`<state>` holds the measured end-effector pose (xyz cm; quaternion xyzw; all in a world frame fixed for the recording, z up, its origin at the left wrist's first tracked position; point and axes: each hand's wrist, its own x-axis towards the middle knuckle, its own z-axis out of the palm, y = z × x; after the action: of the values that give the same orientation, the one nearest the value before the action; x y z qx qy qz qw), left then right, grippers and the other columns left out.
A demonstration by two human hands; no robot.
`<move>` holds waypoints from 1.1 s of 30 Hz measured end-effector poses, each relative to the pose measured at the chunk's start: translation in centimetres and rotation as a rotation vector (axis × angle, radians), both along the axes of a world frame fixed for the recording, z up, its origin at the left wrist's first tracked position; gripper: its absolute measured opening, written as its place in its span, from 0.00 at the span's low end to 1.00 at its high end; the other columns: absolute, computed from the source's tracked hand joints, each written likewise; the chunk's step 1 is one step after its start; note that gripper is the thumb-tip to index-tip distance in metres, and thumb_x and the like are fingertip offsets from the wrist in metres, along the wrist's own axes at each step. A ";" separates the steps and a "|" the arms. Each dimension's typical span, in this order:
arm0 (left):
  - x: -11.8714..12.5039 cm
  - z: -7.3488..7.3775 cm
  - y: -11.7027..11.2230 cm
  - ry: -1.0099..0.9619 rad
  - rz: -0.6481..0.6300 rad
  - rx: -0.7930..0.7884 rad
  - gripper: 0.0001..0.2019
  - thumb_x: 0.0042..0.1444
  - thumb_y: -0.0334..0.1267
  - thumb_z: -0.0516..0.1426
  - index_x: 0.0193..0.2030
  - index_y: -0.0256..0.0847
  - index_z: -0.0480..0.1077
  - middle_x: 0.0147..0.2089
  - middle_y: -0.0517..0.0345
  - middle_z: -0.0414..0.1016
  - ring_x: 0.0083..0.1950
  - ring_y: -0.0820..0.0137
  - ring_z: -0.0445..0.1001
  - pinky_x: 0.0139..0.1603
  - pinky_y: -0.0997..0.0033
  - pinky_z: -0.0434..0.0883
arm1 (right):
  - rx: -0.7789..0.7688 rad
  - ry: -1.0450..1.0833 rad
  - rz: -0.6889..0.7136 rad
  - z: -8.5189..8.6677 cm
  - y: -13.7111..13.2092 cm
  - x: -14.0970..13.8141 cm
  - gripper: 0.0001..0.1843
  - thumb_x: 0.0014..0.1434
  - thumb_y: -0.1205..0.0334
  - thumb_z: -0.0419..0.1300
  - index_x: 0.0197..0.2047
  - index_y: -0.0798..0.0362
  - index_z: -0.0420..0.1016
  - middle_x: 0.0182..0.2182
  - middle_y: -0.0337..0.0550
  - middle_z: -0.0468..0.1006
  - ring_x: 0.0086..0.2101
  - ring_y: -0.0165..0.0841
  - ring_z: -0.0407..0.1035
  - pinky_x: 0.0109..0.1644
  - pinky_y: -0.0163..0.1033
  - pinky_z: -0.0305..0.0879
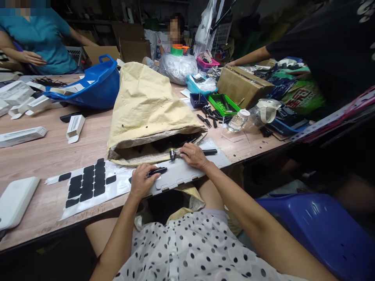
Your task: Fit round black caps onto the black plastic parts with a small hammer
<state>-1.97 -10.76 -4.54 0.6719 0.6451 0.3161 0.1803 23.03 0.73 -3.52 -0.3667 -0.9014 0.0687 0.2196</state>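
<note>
Left hand [141, 181] pinches a slim black piece [159, 170], right hand [193, 156] grips a black-handled metal hammer [210, 152], work seemingly midway, rounded black patches [87, 183] unused at near left.

The wood-grain tabletop [58, 154] carried a yellowish sack [143, 101], with a blue basin [104, 89] and a white box [75, 127] to its left, a green tray [226, 113] to its right, and a black-patched sheet [93, 183] beside a grey board [181, 173] along the near edge.

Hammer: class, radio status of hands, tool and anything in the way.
Left hand gripping black piece. Right hand holding hammer. Open sack close beyond, possibly crowding both hands.
</note>
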 end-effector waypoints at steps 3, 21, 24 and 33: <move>0.1 0.0 0.0 -0.009 0.003 -0.010 0.07 0.54 0.37 0.62 0.40 0.48 0.79 0.40 0.57 0.80 0.46 0.61 0.75 0.49 0.60 0.68 | -0.011 0.092 -0.041 1.1 -1.8 -0.6 0.13 0.69 0.62 0.54 0.49 0.49 0.79 0.41 0.46 0.76 0.40 0.36 0.70 0.43 0.39 0.67; 0.3 -0.3 0.2 0.008 0.017 -0.001 0.08 0.53 0.39 0.63 0.41 0.49 0.80 0.39 0.58 0.79 0.44 0.61 0.74 0.47 0.61 0.68 | -0.138 0.067 -0.045 1.5 -7.9 -3.4 0.17 0.69 0.63 0.56 0.57 0.43 0.77 0.37 0.42 0.76 0.37 0.33 0.73 0.40 0.33 0.69; 0.4 -0.3 0.2 0.008 0.006 -0.007 0.08 0.55 0.38 0.63 0.41 0.50 0.80 0.39 0.57 0.79 0.44 0.61 0.73 0.47 0.61 0.68 | -0.116 0.173 -0.046 2.9 -7.8 -3.5 0.18 0.70 0.64 0.54 0.58 0.42 0.77 0.37 0.42 0.76 0.38 0.33 0.73 0.43 0.34 0.71; 0.5 -0.4 0.2 0.023 0.016 0.020 0.05 0.54 0.37 0.63 0.38 0.48 0.80 0.36 0.58 0.78 0.42 0.62 0.74 0.45 0.62 0.67 | -0.099 0.044 -0.025 2.1 -9.5 -3.9 0.22 0.69 0.68 0.52 0.60 0.43 0.76 0.36 0.41 0.74 0.32 0.30 0.70 0.36 0.31 0.68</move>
<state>-1.46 -10.53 -4.90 0.6722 0.6491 0.3164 0.1636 19.13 -8.76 -1.38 -0.3868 -0.8872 0.1186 0.2220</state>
